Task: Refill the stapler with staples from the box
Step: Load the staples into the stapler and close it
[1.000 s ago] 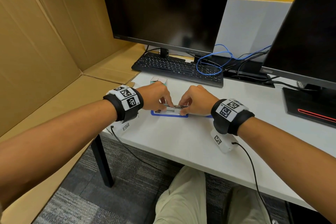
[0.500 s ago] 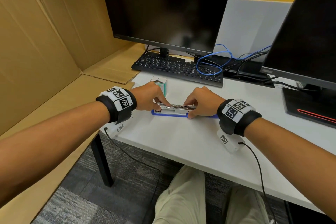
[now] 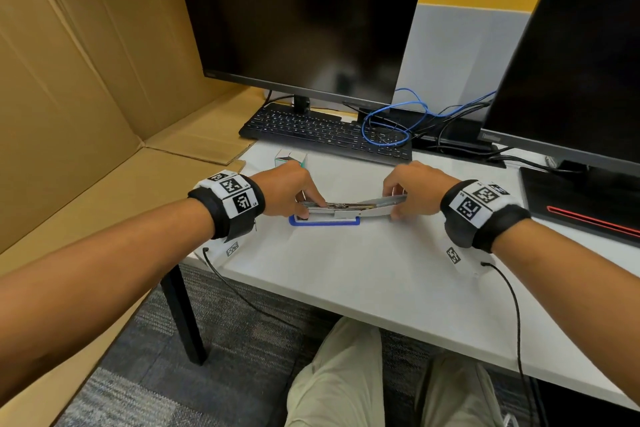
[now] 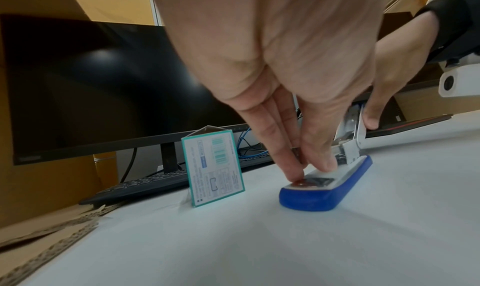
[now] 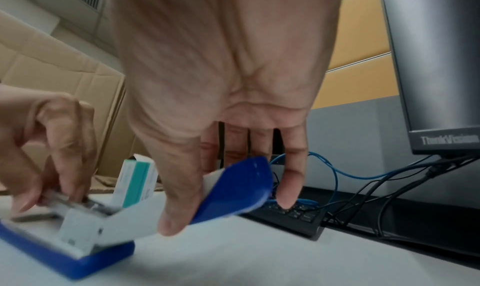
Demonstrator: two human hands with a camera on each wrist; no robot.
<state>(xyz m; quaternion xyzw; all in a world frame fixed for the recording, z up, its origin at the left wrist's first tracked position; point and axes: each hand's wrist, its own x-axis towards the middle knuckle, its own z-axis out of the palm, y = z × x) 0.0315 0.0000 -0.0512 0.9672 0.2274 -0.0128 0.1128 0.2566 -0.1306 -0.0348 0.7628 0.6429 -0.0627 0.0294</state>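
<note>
The stapler lies lengthwise on the white desk (image 3: 346, 270), on its blue base (image 3: 323, 221) (image 4: 324, 196) (image 5: 67, 257). My left hand (image 3: 311, 206) (image 4: 310, 170) pinches the front end of the metal magazine (image 3: 332, 206) between thumb and fingers. The blue and white cover (image 3: 384, 204) (image 5: 233, 190) (image 4: 359, 124) is swung open to the right, and my right hand (image 3: 398, 208) (image 5: 228, 208) grips it, thumb on the near side and fingers behind. The teal and white staple box (image 3: 291, 159) (image 4: 215, 167) (image 5: 137, 181) stands upright just behind my left hand.
A black keyboard (image 3: 329, 135) lies behind the stapler under the left monitor (image 3: 304, 10). Blue and black cables (image 3: 391, 128) coil at the back, and a second monitor (image 3: 581, 45) stands on the right. Cardboard sheets (image 3: 86, 80) border the desk's left edge.
My right hand has swung the stapler cover up and over to the right, exposing the magazine. The hands have drawn apart; my left hand stays at the stapler's front.
</note>
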